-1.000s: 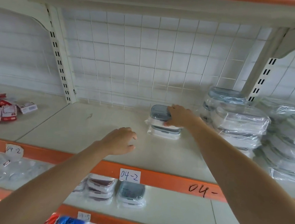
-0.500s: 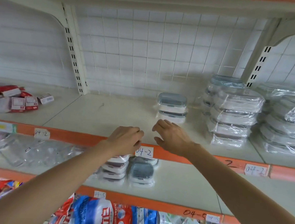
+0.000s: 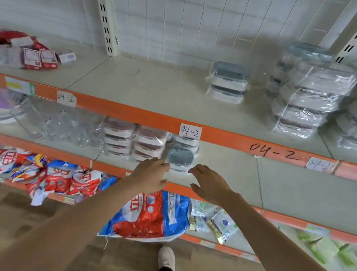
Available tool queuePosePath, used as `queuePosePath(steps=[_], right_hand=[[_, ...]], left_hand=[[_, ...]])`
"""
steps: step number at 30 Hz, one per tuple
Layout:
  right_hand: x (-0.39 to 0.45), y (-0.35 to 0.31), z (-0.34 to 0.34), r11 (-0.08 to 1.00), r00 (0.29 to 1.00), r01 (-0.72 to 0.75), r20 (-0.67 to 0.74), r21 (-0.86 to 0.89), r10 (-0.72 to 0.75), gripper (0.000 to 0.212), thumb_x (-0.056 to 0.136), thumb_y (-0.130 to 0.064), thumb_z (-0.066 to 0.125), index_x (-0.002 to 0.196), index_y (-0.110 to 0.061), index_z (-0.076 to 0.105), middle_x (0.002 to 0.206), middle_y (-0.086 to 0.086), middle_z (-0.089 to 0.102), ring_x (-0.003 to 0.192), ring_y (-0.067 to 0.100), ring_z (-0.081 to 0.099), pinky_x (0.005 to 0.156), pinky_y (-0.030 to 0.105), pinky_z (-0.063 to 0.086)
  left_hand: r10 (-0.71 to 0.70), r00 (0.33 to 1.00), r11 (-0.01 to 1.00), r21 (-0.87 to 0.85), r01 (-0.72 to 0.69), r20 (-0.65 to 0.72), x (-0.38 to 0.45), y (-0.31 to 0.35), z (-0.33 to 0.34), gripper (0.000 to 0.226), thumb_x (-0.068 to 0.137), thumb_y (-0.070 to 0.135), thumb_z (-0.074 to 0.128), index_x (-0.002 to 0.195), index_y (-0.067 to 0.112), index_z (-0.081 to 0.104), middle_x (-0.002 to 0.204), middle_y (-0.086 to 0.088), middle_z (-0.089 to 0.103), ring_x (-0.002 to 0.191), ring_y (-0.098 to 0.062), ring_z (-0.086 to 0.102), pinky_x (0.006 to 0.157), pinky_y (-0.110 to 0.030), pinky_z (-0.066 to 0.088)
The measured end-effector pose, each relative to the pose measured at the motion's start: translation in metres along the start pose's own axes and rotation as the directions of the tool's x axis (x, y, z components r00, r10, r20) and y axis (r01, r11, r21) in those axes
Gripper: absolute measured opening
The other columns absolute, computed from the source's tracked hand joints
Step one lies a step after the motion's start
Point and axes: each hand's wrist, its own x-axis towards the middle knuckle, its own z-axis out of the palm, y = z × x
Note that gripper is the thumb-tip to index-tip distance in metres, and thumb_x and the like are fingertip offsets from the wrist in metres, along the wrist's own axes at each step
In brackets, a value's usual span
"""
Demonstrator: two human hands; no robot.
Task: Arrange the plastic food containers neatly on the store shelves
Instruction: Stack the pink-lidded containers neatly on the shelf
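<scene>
Going for the small grey-lidded plastic container wrapped in clear film (image 3: 180, 157) near the front edge of the middle shelf (image 3: 276, 187). Best to cup both sides evenly since the film looks slippery. It sits between my left hand (image 3: 150, 176) and right hand (image 3: 210, 184), both relaxed and empty, left fingertips about touching it.

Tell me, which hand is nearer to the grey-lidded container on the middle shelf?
Left. The left hand reaches the grey-lidded container at its left edge; the right hand hovers just off its lower right corner.
</scene>
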Motion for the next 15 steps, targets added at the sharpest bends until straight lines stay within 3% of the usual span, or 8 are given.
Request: queuePosePath(steps=[3, 8, 11, 15], right_hand=[[0.023, 0.014, 0.024, 1.0, 0.999, -0.03, 0.031, -0.008, 0.03, 0.051, 0.095, -0.031, 0.047, 0.141, -0.013, 0.033, 0.139, 0.004, 0.04, 0.126, 0.021, 0.039, 0.103, 0.035, 0.037], [0.079, 0.048, 0.071, 0.996, 0.996, -0.09, 0.024, 0.006, 0.09, 0.057, 0.092, -0.037, 0.053, 0.138, -0.01, 0.033, 0.14, 0.006, 0.036, 0.127, 0.023, 0.036, 0.102, 0.037, 0.038], [0.113, 0.067, 0.098, 0.992, 0.993, -0.113, 0.031, 0.055, 0.112, 0.069, 0.088, -0.039, 0.06, 0.142, -0.009, 0.028, 0.146, 0.006, 0.03, 0.132, 0.025, 0.031, 0.106, 0.038, 0.035], [0.16, 0.087, 0.118, 0.99, 0.993, -0.114, 0.037, 0.085, 0.112, 0.089, 0.081, -0.042, 0.069, 0.146, -0.007, 0.018, 0.154, 0.007, 0.018, 0.14, 0.024, 0.02, 0.112, 0.036, 0.026]], left_hand=[[-0.039, 0.997, 0.999, -0.015, 0.04, 0.061, 0.009, -0.011, 0.016, 0.044, 0.093, 0.041, 0.049, 0.129, 0.016, 0.047, 0.124, -0.001, 0.052, 0.108, -0.016, 0.052, 0.087, -0.033, 0.048], [-0.138, 0.99, 0.989, -0.06, 0.138, 0.018, 0.037, -0.036, 0.064, 0.044, 0.094, 0.04, 0.048, 0.13, 0.014, 0.044, 0.124, -0.003, 0.052, 0.113, -0.018, 0.05, 0.089, -0.032, 0.044], [-0.179, 0.984, 0.967, -0.181, 0.18, 0.021, 0.048, -0.038, 0.101, 0.05, 0.094, 0.04, 0.05, 0.135, 0.012, 0.042, 0.126, -0.004, 0.053, 0.113, -0.016, 0.052, 0.089, -0.026, 0.042], [-0.163, 0.987, 0.964, -0.216, 0.157, -0.009, 0.061, -0.048, 0.135, 0.051, 0.095, 0.044, 0.049, 0.135, 0.012, 0.043, 0.121, -0.004, 0.056, 0.107, -0.014, 0.053, 0.083, -0.02, 0.039]])
